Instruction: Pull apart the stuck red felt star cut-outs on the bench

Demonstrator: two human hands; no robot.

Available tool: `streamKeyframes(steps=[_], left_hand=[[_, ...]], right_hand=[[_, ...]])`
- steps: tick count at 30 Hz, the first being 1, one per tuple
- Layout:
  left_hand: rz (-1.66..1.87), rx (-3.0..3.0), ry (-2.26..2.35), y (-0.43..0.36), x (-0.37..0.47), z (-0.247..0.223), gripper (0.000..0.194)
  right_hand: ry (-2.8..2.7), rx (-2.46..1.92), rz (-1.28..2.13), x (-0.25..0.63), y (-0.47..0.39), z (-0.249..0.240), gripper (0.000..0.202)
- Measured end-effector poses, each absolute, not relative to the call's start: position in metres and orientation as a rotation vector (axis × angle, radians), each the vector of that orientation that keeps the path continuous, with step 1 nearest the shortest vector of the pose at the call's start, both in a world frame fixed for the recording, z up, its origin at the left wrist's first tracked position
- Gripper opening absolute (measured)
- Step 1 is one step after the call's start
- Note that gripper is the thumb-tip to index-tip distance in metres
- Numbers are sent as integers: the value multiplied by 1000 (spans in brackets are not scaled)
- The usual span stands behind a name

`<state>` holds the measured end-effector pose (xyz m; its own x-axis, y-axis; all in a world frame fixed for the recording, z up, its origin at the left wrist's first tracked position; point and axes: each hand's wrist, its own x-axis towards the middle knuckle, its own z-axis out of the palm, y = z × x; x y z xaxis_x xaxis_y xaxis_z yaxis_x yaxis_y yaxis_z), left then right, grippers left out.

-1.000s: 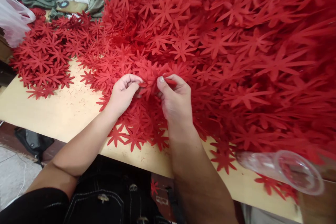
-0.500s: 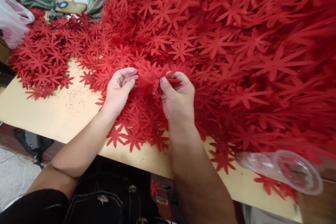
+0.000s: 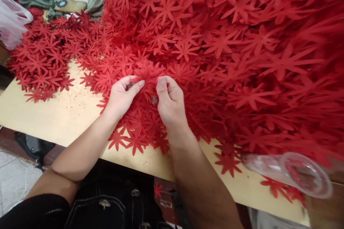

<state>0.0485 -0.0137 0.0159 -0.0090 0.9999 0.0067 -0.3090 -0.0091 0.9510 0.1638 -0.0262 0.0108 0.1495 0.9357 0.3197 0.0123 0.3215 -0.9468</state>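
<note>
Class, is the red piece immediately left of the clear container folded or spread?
Spread: the red piece has lobes fanned across the tabletop.

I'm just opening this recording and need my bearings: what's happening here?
A person's bare left hand and right hand pinch a red petalled cutout between them, thumbs toward each other. Behind and around them, a large heap of similar red cutouts covers much of the pale tabletop, with a smaller pile at the left. A clear plastic cup lies on its side near the table's front right edge, and a whitish plastic bag sits at the far left.
</note>
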Motion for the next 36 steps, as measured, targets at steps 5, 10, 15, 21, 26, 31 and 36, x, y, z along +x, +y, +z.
streamKeyframes(steps=[5,10,15,21,26,31,36], left_hand=[[1442,885,1026,-8,45,14,14],[1434,838,997,-11,48,15,12],[1484,740,931,-14,52,19,14],[1505,619,876,-15,53,25,14],[1494,604,881,-11,50,30,16],[1420,756,834,-13,45,33,15],[1360,832,862,-18,44,33,13]], right_hand=[[-1213,-981,889,168,-22,5,33],[-1213,-1042,698,172,-21,5,29],[-1233,-1089,630,174,-21,5,32],[-1235,-1083,647,168,-23,9,37],[-1214,-1042,686,165,-21,9,36],[-1217,-966,813,166,-22,15,35],[-1269,-897,944,163,-26,19,36]])
